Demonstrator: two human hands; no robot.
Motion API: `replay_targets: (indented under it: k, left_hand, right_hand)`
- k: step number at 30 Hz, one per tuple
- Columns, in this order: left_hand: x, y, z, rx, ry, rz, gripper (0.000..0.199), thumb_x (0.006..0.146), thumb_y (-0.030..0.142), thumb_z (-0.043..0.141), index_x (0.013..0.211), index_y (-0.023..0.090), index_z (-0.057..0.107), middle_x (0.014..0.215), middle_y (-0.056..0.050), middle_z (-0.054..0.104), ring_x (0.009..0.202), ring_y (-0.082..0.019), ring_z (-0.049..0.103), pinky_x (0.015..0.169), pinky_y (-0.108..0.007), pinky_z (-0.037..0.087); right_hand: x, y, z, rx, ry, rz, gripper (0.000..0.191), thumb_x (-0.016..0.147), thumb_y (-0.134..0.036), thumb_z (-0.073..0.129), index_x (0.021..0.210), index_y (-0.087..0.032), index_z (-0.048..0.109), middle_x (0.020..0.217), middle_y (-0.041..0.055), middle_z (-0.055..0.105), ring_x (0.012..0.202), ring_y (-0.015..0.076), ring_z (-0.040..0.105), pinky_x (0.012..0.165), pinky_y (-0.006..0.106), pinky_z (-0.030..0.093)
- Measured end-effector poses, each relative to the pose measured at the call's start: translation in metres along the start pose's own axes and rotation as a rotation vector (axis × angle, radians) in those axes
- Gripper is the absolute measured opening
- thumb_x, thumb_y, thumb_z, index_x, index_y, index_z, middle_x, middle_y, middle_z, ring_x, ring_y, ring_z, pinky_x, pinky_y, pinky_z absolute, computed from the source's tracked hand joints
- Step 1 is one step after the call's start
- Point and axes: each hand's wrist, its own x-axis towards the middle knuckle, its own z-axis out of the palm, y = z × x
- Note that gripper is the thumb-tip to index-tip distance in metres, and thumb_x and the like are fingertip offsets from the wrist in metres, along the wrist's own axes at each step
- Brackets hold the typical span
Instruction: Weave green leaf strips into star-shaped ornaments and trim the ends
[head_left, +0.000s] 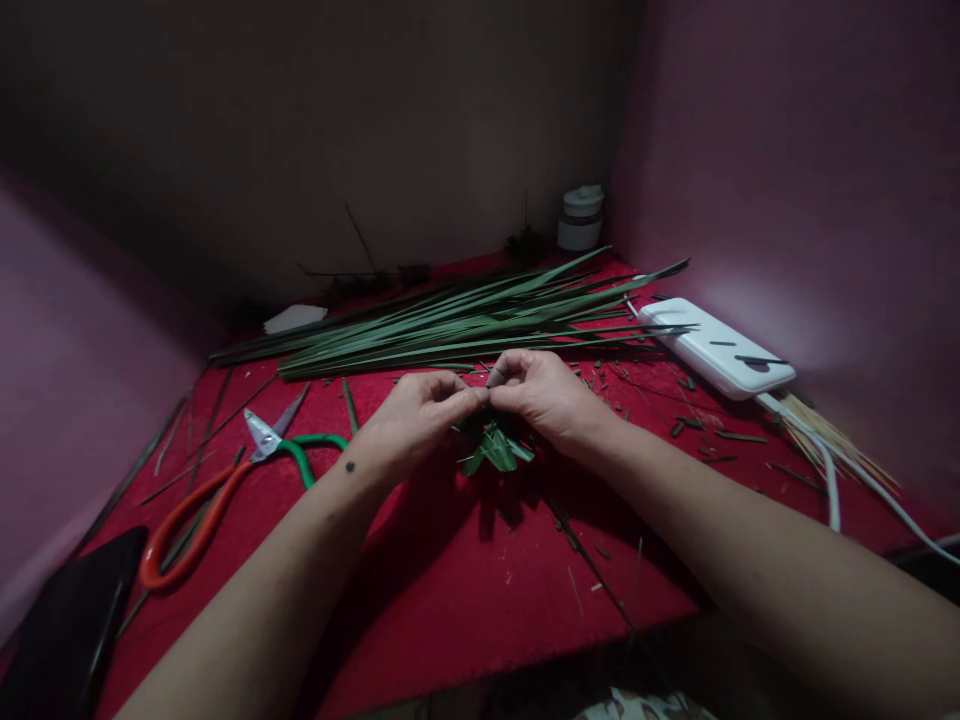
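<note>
My left hand [427, 415] and my right hand [541, 392] meet at the middle of the red cloth, thumbs and forefingers pinched close together. Between and just below them hangs a folded green leaf piece [496, 448] with several short pointed ends. Both hands appear to grip its upper part, which my fingers mostly hide. Left of my left wrist lie scissors [262, 445] with one orange and one green handle, blades apart. Behind my hands rests a bundle of long green leaf strips [450, 320].
A white power strip [716, 345] with cables and thin pale sticks [840, 440] lies at right. A white-lidded jar [581, 218] stands in the back corner. A dark phone [75, 620] sits front left. Leaf scraps litter the red cloth [450, 640]; walls enclose the sides and back.
</note>
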Motion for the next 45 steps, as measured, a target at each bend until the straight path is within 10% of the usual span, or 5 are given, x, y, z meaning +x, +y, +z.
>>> replay_targets:
  k: [17,45]
  left_hand:
    - [-0.002,0.002,0.002,-0.011,0.092,0.081,0.015,0.073,0.030,0.058,0.068,0.016,0.061,0.060,0.003,0.055,0.055,-0.011,0.046,0.055,-0.023,0.036]
    - [-0.002,0.000,-0.006,-0.138,0.040,0.102,0.011,0.073,0.026,0.064,0.073,0.016,0.061,0.059,0.003,0.055,0.054,-0.008,0.047,0.053,-0.020,0.038]
  right_hand:
    - [-0.001,0.006,-0.006,0.079,-0.225,0.102,0.007,0.063,-0.021,0.061,0.062,-0.015,0.057,0.051,-0.0033,0.051,0.044,0.0074,0.038,0.046,0.023,0.028]
    - [-0.002,0.002,0.000,0.278,-0.116,0.068,0.010,0.060,-0.018,0.063,0.066,-0.016,0.055,0.053,-0.0050,0.050,0.044,0.0073,0.042,0.044,0.022,0.032]
